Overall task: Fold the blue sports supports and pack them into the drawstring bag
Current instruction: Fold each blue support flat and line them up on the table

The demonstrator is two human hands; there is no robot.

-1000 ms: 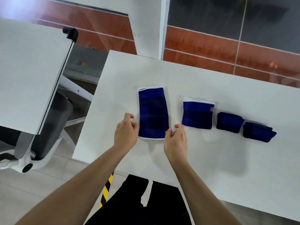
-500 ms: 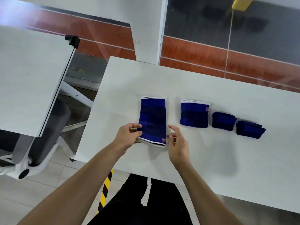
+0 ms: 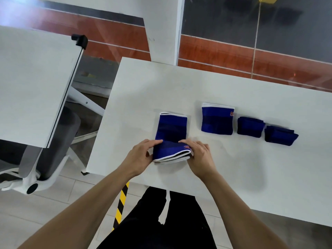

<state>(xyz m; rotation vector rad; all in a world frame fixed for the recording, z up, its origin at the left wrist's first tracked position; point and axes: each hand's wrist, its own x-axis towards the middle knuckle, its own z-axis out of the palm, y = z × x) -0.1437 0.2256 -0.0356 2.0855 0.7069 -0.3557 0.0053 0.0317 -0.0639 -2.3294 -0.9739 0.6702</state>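
The near end of the long blue support (image 3: 171, 130), flat on the worktop (image 3: 242, 177) a moment before, had lifted and curled toward its far hem, each corner clamped in the grip of the left hand (image 3: 139, 158) and right hand (image 3: 201, 157). It seemed the last fold, three folded supports (image 3: 250, 125) lying to its right; no drawstring bag showed.

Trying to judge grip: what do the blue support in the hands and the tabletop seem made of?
The blue support looks like stretchy knitted fabric, matte, with darker bands and white edging; it bends softly at the fold. The tabletop: smooth white, probably laminate, faint sheen.
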